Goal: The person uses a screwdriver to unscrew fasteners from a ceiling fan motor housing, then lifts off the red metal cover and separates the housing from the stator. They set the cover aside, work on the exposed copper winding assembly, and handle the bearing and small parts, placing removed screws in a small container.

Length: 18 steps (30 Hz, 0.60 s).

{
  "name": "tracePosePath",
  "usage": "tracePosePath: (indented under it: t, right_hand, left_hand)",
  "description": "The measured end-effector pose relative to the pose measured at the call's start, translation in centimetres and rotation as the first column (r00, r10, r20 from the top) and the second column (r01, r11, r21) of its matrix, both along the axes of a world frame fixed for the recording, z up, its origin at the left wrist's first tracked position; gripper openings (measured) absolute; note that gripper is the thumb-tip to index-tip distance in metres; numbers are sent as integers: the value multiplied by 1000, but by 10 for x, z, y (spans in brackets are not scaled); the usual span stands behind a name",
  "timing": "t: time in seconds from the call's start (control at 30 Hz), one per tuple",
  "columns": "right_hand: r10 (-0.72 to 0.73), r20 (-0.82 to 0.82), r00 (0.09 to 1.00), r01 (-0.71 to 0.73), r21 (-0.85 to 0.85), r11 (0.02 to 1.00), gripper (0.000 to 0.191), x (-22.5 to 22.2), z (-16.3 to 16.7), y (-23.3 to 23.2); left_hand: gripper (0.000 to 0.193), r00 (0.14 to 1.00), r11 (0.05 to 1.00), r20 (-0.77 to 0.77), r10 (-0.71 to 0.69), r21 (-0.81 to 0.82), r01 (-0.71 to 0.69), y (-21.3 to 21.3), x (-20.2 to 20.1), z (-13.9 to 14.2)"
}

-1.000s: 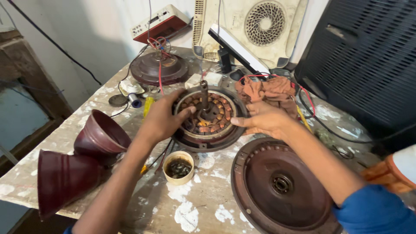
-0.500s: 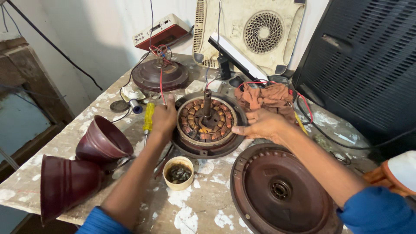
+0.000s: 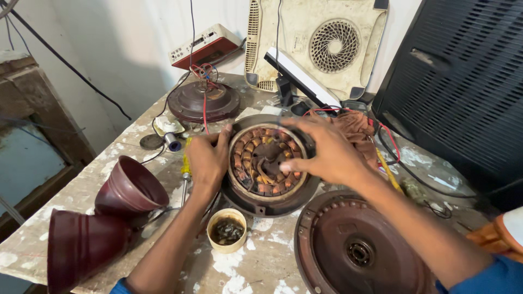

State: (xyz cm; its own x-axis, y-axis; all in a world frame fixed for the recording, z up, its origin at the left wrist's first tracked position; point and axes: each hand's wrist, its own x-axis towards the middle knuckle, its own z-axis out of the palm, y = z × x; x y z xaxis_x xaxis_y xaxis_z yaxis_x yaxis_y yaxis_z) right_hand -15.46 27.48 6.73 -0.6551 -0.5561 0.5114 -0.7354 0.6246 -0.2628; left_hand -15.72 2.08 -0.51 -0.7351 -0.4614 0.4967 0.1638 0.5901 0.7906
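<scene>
A ceiling fan motor (image 3: 256,163) lies open on the table, its ring of copper coils inside a dark round housing (image 3: 256,206). My left hand (image 3: 208,158) grips the housing's left rim, thumb on top. My right hand (image 3: 321,151) reaches over the coils from the right with fingers spread and the thumb down at the centre, covering the shaft. A yellow-handled screwdriver (image 3: 186,166) lies just left of my left hand.
A round maroon motor cover (image 3: 354,253) lies at the front right, and a small cup of bits (image 3: 227,231) sits below the motor. Two maroon cones (image 3: 128,188) rest at the left. Behind are a second motor (image 3: 202,102), a rag (image 3: 354,126), a white appliance (image 3: 321,43) and a black cabinet (image 3: 463,81).
My right hand has moved from the motor's right rim onto the top of the coils. My left hand stays at the left rim. The view has come closer.
</scene>
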Motion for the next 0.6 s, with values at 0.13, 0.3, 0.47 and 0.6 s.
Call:
tracePosePath:
  t: [0.13,0.3,0.47,0.6]
  right_hand:
    - [75,0,997,-75,10,997,35,20,7,-23]
    - [117,-34,993,-115,48,992,17,26,15,-28]
    - [368,-155,917,-355,106,929,18,21,29,-27]
    - [111,312,944,-152,108,982,26,17,35,-27]
  left_hand:
    - [43,997,999,-74,-8,36,11,6,8,9]
    - [42,998,998,-60,-20,61,24,5,11,9]
    - [41,993,998,-113,-24,50,30,4,9,9]
    - [41,995,997,-90,-31,70,37,4,8,9]
